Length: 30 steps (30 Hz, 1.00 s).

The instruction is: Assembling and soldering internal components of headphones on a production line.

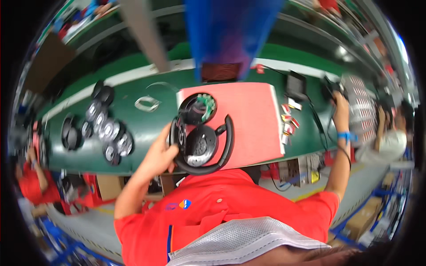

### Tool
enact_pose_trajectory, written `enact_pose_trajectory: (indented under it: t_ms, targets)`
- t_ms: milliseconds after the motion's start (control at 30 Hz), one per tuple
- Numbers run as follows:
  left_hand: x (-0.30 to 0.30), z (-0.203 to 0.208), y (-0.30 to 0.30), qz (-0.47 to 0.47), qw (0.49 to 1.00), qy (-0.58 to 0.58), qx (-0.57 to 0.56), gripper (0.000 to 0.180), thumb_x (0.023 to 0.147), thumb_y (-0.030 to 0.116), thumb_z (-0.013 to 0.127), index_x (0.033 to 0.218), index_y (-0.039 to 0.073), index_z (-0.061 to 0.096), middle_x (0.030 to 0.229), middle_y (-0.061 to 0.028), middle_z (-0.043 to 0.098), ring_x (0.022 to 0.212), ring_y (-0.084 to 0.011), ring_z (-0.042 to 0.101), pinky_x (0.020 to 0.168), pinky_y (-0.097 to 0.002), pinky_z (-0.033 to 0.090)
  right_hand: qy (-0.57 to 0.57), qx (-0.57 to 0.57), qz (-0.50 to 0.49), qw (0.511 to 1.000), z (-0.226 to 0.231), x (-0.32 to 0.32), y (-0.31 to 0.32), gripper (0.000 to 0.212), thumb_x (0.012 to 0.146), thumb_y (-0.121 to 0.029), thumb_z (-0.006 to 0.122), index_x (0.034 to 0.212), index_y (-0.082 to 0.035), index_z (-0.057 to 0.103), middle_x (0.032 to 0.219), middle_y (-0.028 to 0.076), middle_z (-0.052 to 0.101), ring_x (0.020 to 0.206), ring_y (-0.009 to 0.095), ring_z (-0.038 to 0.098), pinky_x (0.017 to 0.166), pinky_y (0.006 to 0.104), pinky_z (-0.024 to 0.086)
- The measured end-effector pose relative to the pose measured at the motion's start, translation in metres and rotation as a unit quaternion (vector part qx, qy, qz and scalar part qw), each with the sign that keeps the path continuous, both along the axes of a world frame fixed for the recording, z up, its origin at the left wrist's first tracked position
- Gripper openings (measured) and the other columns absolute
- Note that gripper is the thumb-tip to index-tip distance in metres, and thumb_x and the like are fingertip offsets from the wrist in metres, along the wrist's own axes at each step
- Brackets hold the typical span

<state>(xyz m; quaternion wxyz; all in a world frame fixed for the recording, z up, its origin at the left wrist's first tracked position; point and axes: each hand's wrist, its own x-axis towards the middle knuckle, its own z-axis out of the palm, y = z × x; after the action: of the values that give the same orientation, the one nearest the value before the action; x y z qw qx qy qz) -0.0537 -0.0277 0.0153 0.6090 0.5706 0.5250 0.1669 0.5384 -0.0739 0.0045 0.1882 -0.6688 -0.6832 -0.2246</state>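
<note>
My left hand [160,153] is closed around the left side of a black over-ear headphone [227,146], at the near edge of a pink mat [253,119]. The headband curves round to the right. One ear cup [202,144] shows a perforated inner face. Beyond it an opened ear cup shell [191,111] lies on the mat with a green circuit board [206,106] showing. At the far right my right hand [341,104] is stretched out with its fingers curled at a blurred dark object [329,86], whose kind I cannot make out. A blue band [346,136] circles that wrist.
Several round black and silver parts [108,128] lie on the green table [151,128] at the left, near a coiled pale cable [147,104]. Small red and white pieces [289,126] line the mat's right edge. Behind stands a blue upright [230,35]. Silvery stacked trays [358,108] are at right.
</note>
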Motion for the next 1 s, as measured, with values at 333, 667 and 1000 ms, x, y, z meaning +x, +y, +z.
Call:
enact_pose_trajectory:
  t_ms: [333,667,1000]
  targets:
    - [-0.180,0.042,0.135,0.230,0.956,0.111,0.143,0.040,0.084,0.017,0.051,0.120,-0.001,0.049,0.065,-0.0109,0.060,0.039,-0.0116,0.049,0.034,-0.0244,0.035,-0.024,-0.029,-0.076,0.996,-0.028,-0.033,-0.064,0.035,0.082,-0.002,0.060,0.117,-0.004,0.055,0.102,0.014,0.062,0.095,0.032,0.057,0.085,0.0410,0.041]
    - [-0.318,-0.027,0.314,0.563,0.807,-0.039,0.175,0.024,0.083,0.010,0.057,0.097,-0.009,0.058,0.073,-0.0162,0.065,0.056,-0.0236,0.064,0.044,-0.0289,0.048,0.027,-0.005,-0.036,0.999,-0.010,-0.140,-0.081,0.019,0.079,0.004,0.059,0.096,-0.001,0.052,0.115,0.017,0.060,0.086,0.033,0.053,0.081,0.0406,0.041]
    - [-0.044,-0.040,0.323,-0.159,0.745,0.358,0.540,0.038,0.078,0.011,0.055,0.115,0.007,0.061,0.116,-0.0139,0.060,0.104,-0.0325,0.060,0.090,-0.0427,0.048,0.060,-0.010,0.099,0.993,-0.003,-0.224,-0.046,0.022,0.074,0.004,0.063,0.091,-0.005,0.053,0.112,0.019,0.062,0.083,0.034,0.053,0.075,0.0425,0.042]
